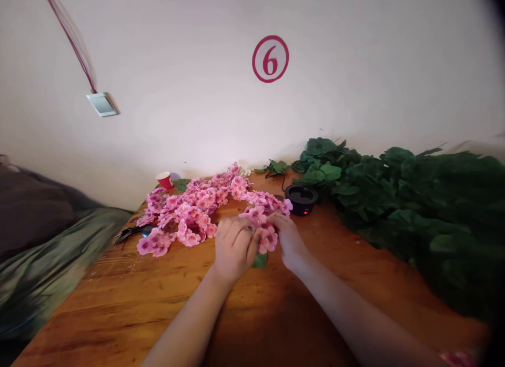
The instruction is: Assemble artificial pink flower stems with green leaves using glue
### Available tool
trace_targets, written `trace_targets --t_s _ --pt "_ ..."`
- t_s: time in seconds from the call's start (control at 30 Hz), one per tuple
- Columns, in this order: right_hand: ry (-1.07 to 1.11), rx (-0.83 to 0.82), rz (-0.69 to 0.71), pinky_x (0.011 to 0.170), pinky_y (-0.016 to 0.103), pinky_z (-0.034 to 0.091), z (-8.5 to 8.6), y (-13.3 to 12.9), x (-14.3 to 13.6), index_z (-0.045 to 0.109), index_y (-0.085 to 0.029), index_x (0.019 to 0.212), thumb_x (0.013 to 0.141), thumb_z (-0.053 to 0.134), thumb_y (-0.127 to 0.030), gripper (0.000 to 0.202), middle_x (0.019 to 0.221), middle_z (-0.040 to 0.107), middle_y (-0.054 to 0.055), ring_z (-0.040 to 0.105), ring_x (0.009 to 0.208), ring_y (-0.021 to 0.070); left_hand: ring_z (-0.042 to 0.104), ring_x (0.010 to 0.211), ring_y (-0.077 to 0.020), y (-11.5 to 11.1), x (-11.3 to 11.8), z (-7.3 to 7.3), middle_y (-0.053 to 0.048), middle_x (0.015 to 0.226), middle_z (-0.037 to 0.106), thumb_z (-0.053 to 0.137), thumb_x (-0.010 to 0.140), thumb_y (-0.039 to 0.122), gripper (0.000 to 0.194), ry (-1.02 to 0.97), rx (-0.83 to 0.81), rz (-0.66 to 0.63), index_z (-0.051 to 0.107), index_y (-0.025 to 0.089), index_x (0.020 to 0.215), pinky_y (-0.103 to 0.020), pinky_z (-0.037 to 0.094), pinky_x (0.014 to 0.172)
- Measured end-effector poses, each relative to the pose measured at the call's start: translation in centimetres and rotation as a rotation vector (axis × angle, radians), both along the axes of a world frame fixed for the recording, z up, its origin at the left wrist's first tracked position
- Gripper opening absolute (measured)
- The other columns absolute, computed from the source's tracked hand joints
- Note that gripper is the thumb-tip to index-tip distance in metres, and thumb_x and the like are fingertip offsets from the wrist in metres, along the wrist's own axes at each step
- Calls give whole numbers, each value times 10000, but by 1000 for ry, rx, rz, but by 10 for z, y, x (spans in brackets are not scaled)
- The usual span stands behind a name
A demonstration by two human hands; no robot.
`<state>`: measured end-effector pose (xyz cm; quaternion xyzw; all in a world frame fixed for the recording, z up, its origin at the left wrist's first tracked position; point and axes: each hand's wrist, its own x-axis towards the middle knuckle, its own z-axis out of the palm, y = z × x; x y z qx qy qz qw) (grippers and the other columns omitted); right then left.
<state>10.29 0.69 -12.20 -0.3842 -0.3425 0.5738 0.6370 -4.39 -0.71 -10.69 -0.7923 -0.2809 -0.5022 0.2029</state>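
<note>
Above the middle of the wooden table, my left hand [233, 246] is closed, its fingers curled at the left side of a pink artificial flower spray [268, 239]. My right hand [291, 243] reaches in from the other side, with bent fingertips gripping among the same blossoms. The stem between the fingers is hidden by petals. Under the blossoms, between both hands, a green leaf [260, 260] shows. A heap of pink flower sprays [201, 201] lies just beyond my left hand. Past my right hand stands a small black round pot [301, 200] with a lit red light.
Piled green leaves [394, 193] cover the table's right side. Near the wall stands a red paper cup [164, 181]. A black-handled tool [128, 234] lies at the left edge of the wooden table [158, 309]. Dark green fabric [71, 256] lies beyond that edge.
</note>
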Motion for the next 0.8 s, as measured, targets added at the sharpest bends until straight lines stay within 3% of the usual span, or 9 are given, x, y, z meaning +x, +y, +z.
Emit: trace_targets --t_s 0.23,0.4,0.6,0.7,0.8 --pt "62 120 12 589 254 382 -5 4 0 559 -204 668 768 697 -397 258 659 543 -38 459 609 127 593 834 -209 0 0 -2 -58 881 683 637 854 148 105 17 -12 -10 555 214 865 -371 449 763" --pt "113 126 64 726 317 487 -3 -1 -2 671 -217 816 812 622 -544 331 795 676 13 618 772 205 603 856 -212 0 1 -5 -57 886 687 657 845 151 120 -19 -39 -22 555 211 866 -373 449 773" --pt "329 187 94 867 381 521 5 -18 -14 665 -231 1062 776 662 -574 447 1031 709 46 654 983 250 599 861 -165 -2 8 -10 -25 893 634 658 866 139 127 -309 -201 -86 552 199 832 -329 465 781" --pt "398 274 163 956 403 494 3 -30 -23 623 -269 1179 829 630 -534 439 1187 671 41 614 1115 254 595 861 -147 -4 14 -12 -16 896 596 635 895 165 124 -511 -299 -87 548 194 810 -308 473 779" --pt "403 349 183 1035 406 450 0 -39 -30 571 -311 1258 844 653 -452 445 1291 620 20 548 1230 247 588 972 -171 -6 20 -14 -39 983 570 621 911 213 70 -592 -353 -88 573 197 861 -349 476 872"
